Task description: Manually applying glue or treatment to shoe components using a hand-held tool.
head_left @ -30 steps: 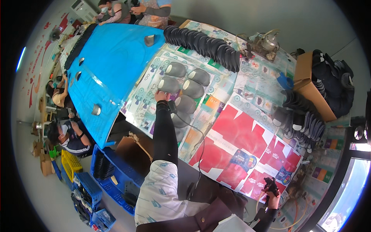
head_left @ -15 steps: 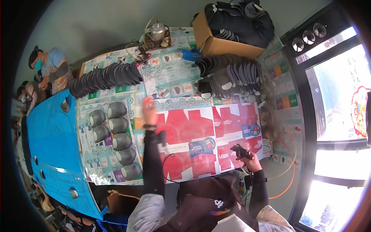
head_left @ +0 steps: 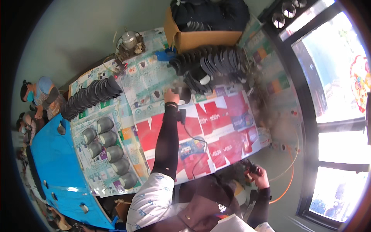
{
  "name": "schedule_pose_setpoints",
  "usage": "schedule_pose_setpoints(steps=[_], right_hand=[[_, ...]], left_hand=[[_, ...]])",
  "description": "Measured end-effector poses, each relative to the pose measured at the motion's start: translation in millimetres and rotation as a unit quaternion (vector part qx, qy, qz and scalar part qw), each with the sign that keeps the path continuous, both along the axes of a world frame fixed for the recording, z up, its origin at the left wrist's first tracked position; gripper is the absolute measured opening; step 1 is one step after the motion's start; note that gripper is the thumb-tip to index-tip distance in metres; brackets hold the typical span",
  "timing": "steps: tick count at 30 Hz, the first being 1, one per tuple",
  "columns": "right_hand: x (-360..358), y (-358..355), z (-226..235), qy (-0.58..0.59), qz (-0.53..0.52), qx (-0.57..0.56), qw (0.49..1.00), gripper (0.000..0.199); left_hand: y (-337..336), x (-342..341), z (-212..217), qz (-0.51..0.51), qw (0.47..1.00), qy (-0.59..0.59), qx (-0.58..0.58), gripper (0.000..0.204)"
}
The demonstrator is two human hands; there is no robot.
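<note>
My left hand (head_left: 171,97) reaches far across the table and is closed on a dark grey, cup-shaped toe cap (head_left: 185,96), just in front of the stacked caps (head_left: 220,63). My right hand (head_left: 259,178) is at the lower right, beyond the table's front edge. It grips a black spray gun (head_left: 250,168), partly blurred. Red-and-white printed sheets (head_left: 210,131) cover the table between my arms. Left of them, several separate grey toe caps (head_left: 114,154) sit in two columns on a patterned sheet.
A row of nested dark caps (head_left: 91,96) lies at the far left. Behind stand a cardboard box (head_left: 208,40) full of dark pieces, a blue tool (head_left: 165,55) and a metal kettle (head_left: 128,40). A blue-covered table (head_left: 54,150) adjoins. An orange hose (head_left: 288,189) hangs right. Co-workers (head_left: 45,96) are far left.
My left hand has moved forward and right and taken hold of a toe cap. My right hand has drawn back with the spray gun, off the red sheets. The view has turned.
</note>
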State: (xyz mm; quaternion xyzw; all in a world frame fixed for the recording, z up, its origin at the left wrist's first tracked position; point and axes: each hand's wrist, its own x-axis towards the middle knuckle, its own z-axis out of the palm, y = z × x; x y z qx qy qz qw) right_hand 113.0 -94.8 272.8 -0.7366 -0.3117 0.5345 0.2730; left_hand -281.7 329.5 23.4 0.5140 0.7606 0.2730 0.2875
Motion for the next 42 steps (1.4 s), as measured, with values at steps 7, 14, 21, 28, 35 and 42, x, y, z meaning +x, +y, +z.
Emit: schedule_pose_setpoints(steps=[7, 14, 21, 28, 35, 42], right_hand=[[27, 32, -35, 0.032, 0.071, -0.041, 0.996, 0.046], [31, 98, -61, 0.107, 0.199, 0.032, 0.974, 0.049], [41, 123, -63, 0.139, 0.266, 0.038, 0.953, 0.037], [43, 109, -68, 0.078, 0.313, 0.064, 0.944, 0.035], [-2, 109, -94, -0.070, 0.439, 0.136, 0.885, 0.030], [-29, 115, -97, -0.117, 0.409, 0.153, 0.892, 0.023]], left_hand=[[-188, 39, 62, -0.497, 0.838, 0.223, 0.006, 0.013], [-330, 107, 52, -0.354, 0.889, 0.277, 0.088, 0.047], [-360, 112, 7, 0.103, 0.988, 0.067, -0.091, 0.045], [-356, 139, 34, 0.032, 0.993, 0.064, -0.093, 0.036], [-370, 150, 4, -0.014, 0.994, -0.038, -0.105, 0.035], [-381, 139, 4, 0.007, 0.974, -0.182, -0.138, 0.041]])
